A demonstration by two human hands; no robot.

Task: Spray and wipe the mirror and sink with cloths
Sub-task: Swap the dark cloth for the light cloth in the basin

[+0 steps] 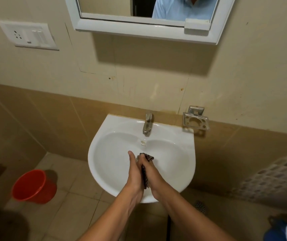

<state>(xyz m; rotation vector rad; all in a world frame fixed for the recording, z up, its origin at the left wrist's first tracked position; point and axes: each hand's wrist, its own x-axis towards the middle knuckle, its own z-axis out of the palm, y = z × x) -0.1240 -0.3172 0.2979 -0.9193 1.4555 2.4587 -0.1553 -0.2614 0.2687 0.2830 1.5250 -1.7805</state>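
Both forearms are bare to the frame's edge, no sleeves, rings or watch showing. At twelve o'clock, the mirror (pixel 146 7) reflects what seems a light-blue collared shirt.

Head camera, looking steeply down

One wide view from above, close over the sink (pixel 174 153), facing the wall, mirror (pixel 144 26) at the top edge.

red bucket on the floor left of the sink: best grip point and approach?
Probably the rim of the red bucket, from above. It stands upright on the floor tiles with its mouth open upward, so the rim is exposed all round; no handle is visible. The tapered, smooth wall looks likelier to slip in a side grip. Both hands are at the dark cloth over the sink.
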